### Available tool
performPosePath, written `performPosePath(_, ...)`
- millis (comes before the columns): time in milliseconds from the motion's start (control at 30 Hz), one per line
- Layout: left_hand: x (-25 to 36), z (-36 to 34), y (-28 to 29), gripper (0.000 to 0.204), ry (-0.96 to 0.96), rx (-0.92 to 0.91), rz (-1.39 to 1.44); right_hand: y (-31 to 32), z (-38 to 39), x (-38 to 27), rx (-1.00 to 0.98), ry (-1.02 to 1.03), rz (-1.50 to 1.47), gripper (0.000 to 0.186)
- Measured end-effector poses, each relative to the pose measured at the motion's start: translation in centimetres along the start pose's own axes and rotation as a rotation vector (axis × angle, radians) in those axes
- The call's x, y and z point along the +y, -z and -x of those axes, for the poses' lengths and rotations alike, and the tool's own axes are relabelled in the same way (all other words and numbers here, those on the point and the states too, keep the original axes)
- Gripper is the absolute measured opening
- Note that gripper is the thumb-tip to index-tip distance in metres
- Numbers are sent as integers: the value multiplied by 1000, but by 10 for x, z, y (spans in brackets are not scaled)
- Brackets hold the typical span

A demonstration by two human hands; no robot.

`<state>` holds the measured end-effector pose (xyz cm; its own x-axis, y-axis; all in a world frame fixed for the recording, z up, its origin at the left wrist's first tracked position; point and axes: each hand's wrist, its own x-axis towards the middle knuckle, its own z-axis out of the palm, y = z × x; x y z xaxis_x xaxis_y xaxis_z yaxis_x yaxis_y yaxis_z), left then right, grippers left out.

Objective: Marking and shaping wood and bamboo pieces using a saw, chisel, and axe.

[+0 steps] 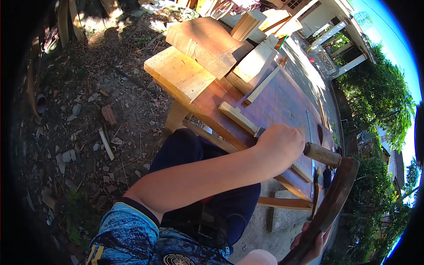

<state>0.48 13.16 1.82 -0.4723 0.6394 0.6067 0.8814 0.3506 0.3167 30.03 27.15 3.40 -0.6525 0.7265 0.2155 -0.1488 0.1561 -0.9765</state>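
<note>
My left hand (282, 143) is closed round a chisel, its wooden handle (324, 154) sticking out on the right. On the other side of the fist a short bit of grey blade (259, 131) shows against a narrow wood strip (238, 117). The strip lies across the table edge, and my fist hides its middle. My right hand (311, 245), low in the picture, grips a dark, curved wooden club (329, 205). The club's upper end meets or overlaps the end of the chisel handle; I cannot tell if they touch.
The worn wooden table (287, 104) carries thick wood blocks (207, 44), a pale board (179, 73), another thin strip (265, 84) and a long metal ruler (310, 145). Stones and wood scraps litter the ground (97, 110) at left. Leafy trees stand at right.
</note>
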Motion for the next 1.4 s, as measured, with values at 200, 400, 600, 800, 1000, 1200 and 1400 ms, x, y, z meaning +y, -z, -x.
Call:
performPosePath(200, 0, -2, 4, 36, 36, -116, -23, -8, -4, -3, 13, -63, 45, 64)
performPosePath(400, -3, 1, 4, 31, -38, -67, -77, 0, -17, 5, -93, -65, -309, 63)
performPosePath(600, -8, 1, 5, 26, -6, -42, -16, 0, -23, 5, -151, -167, -236, 59)
performPosePath(800, -12, 1, 7, 24, -11, -46, -6, 11, -32, 14, -171, 25, 84, 56)
performPosePath(1000, -16, 3, 10, 21, 7, -77, 138, 39, -51, 29, -229, -5, -210, 58)
performPosePath(1200, -17, 8, 9, 23, 4, 3, 28, 19, -46, 22, -315, 14, -171, 60)
performPosePath(1400, -19, 8, 13, 28, -3, -17, 37, 7, -33, 12, -359, -5, 53, 51)
